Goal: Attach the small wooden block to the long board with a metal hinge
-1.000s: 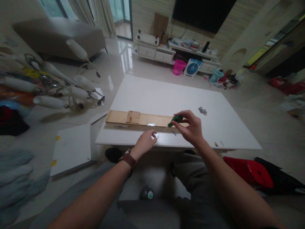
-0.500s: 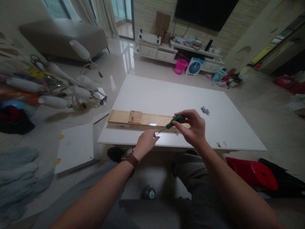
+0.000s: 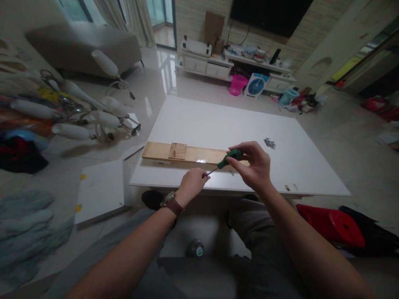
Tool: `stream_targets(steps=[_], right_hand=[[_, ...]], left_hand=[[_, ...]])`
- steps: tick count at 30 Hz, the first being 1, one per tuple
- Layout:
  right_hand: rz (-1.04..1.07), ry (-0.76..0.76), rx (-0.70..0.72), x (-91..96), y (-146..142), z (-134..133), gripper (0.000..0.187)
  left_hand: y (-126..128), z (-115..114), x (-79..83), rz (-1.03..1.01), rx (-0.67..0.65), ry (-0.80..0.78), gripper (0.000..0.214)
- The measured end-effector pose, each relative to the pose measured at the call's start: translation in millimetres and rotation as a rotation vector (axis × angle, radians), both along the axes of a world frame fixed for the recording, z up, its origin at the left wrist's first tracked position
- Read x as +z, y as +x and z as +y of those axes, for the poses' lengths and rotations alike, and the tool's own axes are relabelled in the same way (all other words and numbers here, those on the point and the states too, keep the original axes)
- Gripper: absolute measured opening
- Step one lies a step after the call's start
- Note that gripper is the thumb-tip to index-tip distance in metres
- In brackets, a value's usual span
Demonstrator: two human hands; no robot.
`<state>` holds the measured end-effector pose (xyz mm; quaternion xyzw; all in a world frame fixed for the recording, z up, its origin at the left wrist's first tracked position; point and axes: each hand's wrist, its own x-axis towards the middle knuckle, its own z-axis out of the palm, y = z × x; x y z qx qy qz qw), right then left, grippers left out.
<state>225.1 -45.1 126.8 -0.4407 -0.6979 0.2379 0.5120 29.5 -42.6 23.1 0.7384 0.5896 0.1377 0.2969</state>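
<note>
My right hand (image 3: 253, 164) grips the green handle of a screwdriver (image 3: 230, 158), whose thin shaft slants down to the left. At its tip, the fingers of my left hand (image 3: 193, 182) are pinched together over the near edge of the white board (image 3: 224, 118). What they hold is too small and covered to make out. Just behind lies a long wooden plank (image 3: 156, 150), with a small square wood piece (image 3: 177, 150) on it and a metal plate (image 3: 200, 161) at its near edge. A small metal piece (image 3: 231, 172) rests between my hands.
Several metal pieces (image 3: 269, 143) lie in a pile on the board's right part. Two small items (image 3: 287, 187) sit near its front right edge. A white panel (image 3: 101, 192) and a lamp with several white shades (image 3: 73, 131) stand left; a red stool (image 3: 330, 224) is right.
The small pale piece seen at my left fingertips is now mostly covered by them. My hands and the screwdriver keep nearly the same place; the view has shifted slightly.
</note>
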Motion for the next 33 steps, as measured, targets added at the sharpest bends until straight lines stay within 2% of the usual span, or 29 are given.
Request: stream_targets(steps=[23,33], right_hand=[[-0.021,-0.033,-0.025,0.2,2.3,1.6,0.027],[0.089,-0.132,-0.012,-4.7,-14.7,10.4,0.041]], left_hand=[[-0.1,-3.5,9.4,0.035,0.005,0.004,0.024],[1.0,-6.0,9.8,0.033,0.011,0.02,0.028]])
